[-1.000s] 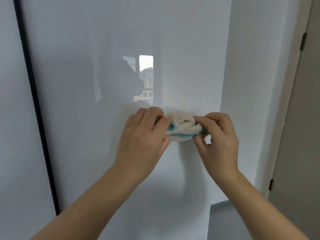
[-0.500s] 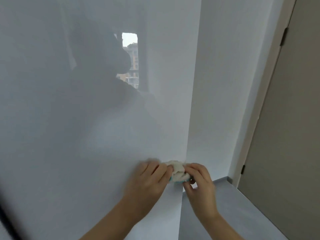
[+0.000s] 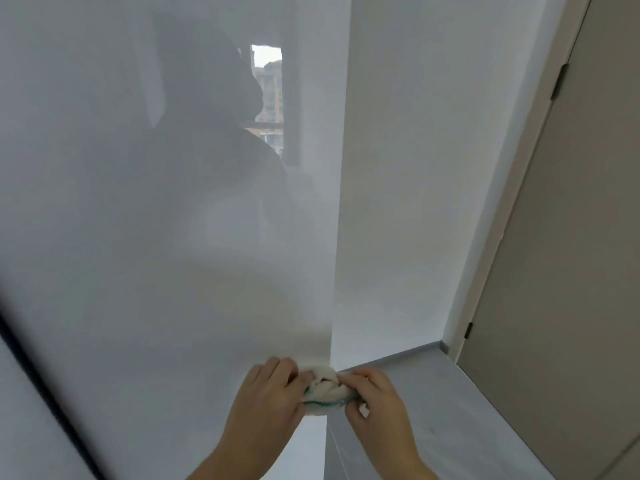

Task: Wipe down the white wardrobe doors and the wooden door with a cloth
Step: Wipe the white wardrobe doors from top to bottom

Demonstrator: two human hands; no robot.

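Low down, the left hand [image 3: 266, 398] and right hand [image 3: 379, 405] bunch a cloth [image 3: 323, 388] at the white wardrobe door [image 3: 138, 289].
Both hands' fingers curl tight round the crumpled, nubbly cream cloth with its teal edging, at the glossy flat door's lower right edge. Right of that door stand a matte white wall [image 3: 415, 168] and the smooth taupe wooden door [image 3: 571, 271].

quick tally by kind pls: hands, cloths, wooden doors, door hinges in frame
hands: 2, left hand and right hand
cloth: 1
wooden door: 1
hinges: 2
total: 6
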